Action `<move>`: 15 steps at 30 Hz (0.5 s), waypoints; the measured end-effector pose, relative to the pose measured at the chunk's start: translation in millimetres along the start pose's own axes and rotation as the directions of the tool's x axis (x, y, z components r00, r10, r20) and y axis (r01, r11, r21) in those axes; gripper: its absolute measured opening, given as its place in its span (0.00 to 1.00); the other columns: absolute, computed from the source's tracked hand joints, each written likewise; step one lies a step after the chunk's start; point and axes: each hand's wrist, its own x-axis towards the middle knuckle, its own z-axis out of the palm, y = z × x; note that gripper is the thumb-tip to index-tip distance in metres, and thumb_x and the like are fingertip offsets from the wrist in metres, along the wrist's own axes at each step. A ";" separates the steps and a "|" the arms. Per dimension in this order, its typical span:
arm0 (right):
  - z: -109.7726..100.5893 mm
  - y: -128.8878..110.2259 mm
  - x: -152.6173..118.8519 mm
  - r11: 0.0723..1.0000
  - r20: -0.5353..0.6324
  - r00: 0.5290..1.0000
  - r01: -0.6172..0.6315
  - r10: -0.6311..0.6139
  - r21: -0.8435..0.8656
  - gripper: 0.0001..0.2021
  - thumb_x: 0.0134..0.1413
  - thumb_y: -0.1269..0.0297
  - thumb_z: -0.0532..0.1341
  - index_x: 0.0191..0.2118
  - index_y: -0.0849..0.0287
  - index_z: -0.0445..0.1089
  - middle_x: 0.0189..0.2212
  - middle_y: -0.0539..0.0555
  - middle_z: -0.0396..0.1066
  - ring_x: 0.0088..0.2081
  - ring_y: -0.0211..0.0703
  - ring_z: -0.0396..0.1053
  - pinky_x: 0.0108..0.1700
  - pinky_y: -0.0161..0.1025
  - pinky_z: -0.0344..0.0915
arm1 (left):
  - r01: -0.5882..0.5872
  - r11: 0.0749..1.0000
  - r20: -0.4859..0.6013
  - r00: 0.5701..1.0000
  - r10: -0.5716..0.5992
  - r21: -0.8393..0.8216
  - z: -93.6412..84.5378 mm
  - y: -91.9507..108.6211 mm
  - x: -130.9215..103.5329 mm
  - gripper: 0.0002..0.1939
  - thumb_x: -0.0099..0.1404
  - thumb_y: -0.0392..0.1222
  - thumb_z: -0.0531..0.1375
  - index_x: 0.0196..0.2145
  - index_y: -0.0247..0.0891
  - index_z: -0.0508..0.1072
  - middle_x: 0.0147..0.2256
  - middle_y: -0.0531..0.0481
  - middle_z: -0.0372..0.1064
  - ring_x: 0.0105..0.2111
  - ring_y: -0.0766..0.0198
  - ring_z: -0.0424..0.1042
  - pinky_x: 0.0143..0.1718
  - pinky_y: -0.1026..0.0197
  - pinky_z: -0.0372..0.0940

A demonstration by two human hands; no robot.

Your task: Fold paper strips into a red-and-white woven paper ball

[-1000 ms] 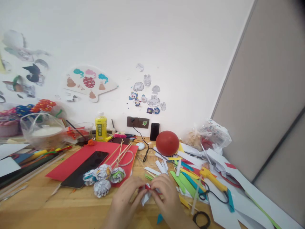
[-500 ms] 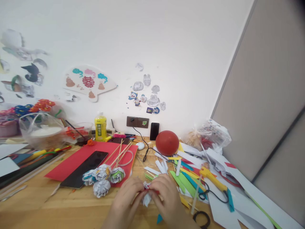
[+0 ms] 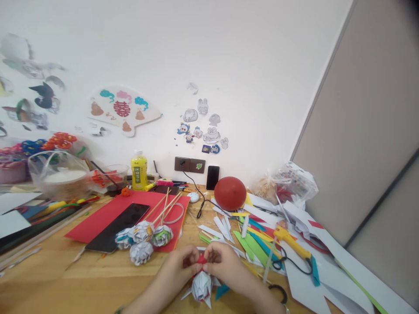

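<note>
white and red folded paper piece (image 3: 201,285), one: at the near middle of the wooden tabletop (image 3: 81,290), its red part pinched between the fingers of the left hand (image 3: 184,262) and right hand (image 3: 220,264), held close together. crumpled paper balls (image 3: 142,253), four: left of the left hand, apart from it, by the near edge of the red sheet (image 3: 108,203). black slab (image 3: 118,226), one: overhanging that edge. plain wood stretches leftward from the left forearm. room at right narrower: paper strips (image 3: 247,246), yellow glue gun (image 3: 291,242), teal scrap (image 3: 222,291) near the right forearm.
</note>
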 end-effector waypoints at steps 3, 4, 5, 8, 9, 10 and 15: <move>1.5 6.5 3.0 0.998 -0.042 0.999 0.014 -0.017 -0.058 0.06 0.35 0.79 0.59 0.23 0.61 0.65 0.18 0.43 0.61 0.22 0.33 0.60 0.25 0.29 0.55 | -0.006 0.998 -0.018 1.000 0.007 0.065 0.1 -2.7 0.2 0.08 0.48 0.39 0.58 0.18 0.39 0.60 0.17 0.60 0.57 0.21 0.67 0.58 0.23 0.66 0.53; 2.0 8.4 3.8 0.997 -0.052 0.998 0.023 -0.026 -0.069 0.06 0.35 0.79 0.59 0.23 0.61 0.65 0.18 0.44 0.62 0.22 0.33 0.60 0.25 0.29 0.56 | -0.011 0.994 -0.036 0.999 0.015 0.105 0.4 -3.7 -0.1 0.08 0.49 0.38 0.57 0.18 0.39 0.60 0.18 0.59 0.57 0.21 0.66 0.59 0.23 0.66 0.53; 2.3 10.1 4.4 0.997 -0.060 0.998 0.031 -0.036 -0.076 0.06 0.35 0.79 0.59 0.23 0.62 0.66 0.18 0.44 0.62 0.23 0.33 0.60 0.25 0.29 0.56 | -0.021 0.989 -0.052 0.998 0.029 0.146 0.8 -4.7 -0.5 0.08 0.49 0.37 0.57 0.17 0.39 0.60 0.18 0.59 0.58 0.21 0.66 0.59 0.24 0.66 0.53; 2.7 13.0 4.9 0.994 -0.070 0.996 0.051 -0.058 -0.097 0.08 0.36 0.81 0.57 0.24 0.62 0.68 0.19 0.44 0.64 0.24 0.34 0.62 0.27 0.30 0.57 | -0.063 0.972 -0.074 0.994 0.082 0.225 1.3 -6.8 -1.8 0.08 0.50 0.37 0.57 0.17 0.39 0.61 0.19 0.57 0.61 0.23 0.64 0.62 0.26 0.65 0.55; 2.6 13.3 4.8 0.992 -0.075 0.995 0.065 -0.073 -0.111 0.08 0.36 0.81 0.57 0.24 0.61 0.68 0.19 0.45 0.65 0.24 0.34 0.63 0.27 0.30 0.58 | -0.065 0.976 -0.074 0.994 0.082 0.207 1.2 -7.4 -2.0 0.08 0.51 0.38 0.57 0.18 0.38 0.62 0.19 0.56 0.62 0.23 0.64 0.63 0.26 0.65 0.56; 2.5 13.4 4.6 0.989 -0.085 0.992 0.078 -0.090 -0.128 0.08 0.36 0.81 0.58 0.24 0.61 0.69 0.20 0.45 0.66 0.25 0.34 0.64 0.28 0.30 0.59 | -0.048 0.986 -0.075 0.995 0.060 0.158 0.8 -7.9 -1.8 0.07 0.52 0.40 0.57 0.19 0.38 0.63 0.20 0.56 0.63 0.23 0.64 0.64 0.25 0.65 0.57; 2.1 11.5 3.2 0.980 -0.147 0.981 0.098 -0.124 -0.173 0.05 0.41 0.76 0.59 0.24 0.61 0.70 0.21 0.48 0.69 0.25 0.37 0.67 0.28 0.31 0.62 | 0.226 0.952 0.034 0.974 -0.224 -0.207 -1.1 -12.7 1.8 0.21 0.54 0.58 0.55 0.36 0.38 0.66 0.17 0.58 0.64 0.13 0.67 0.63 0.13 0.67 0.55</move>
